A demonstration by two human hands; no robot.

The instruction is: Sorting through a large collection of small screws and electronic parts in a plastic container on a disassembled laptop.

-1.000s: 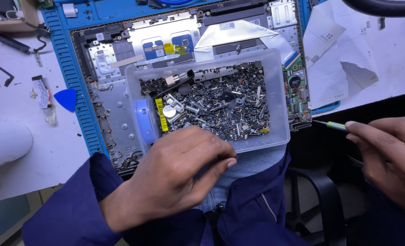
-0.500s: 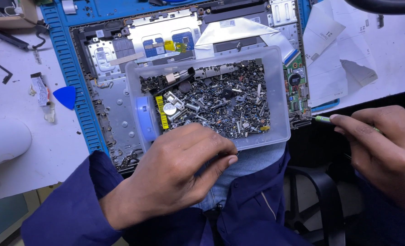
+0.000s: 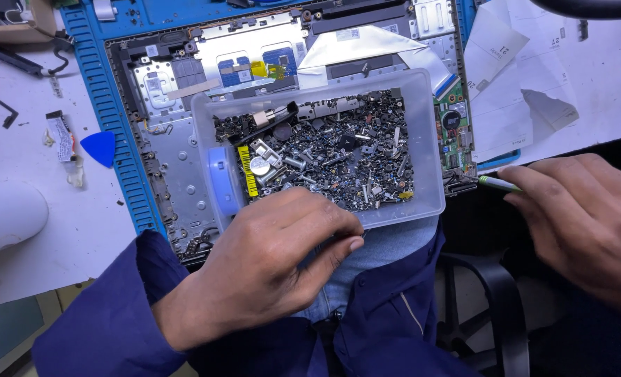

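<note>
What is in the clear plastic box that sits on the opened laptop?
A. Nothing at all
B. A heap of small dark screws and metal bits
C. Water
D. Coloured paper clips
B: the clear plastic box holds a dense heap of small screws and metal parts, with the left hand at its near edge.

The left hand (image 3: 268, 269) hides the clear tray's (image 3: 425, 139) near rim; the right hand (image 3: 582, 220) covers most of the green tool (image 3: 497, 183).
</note>
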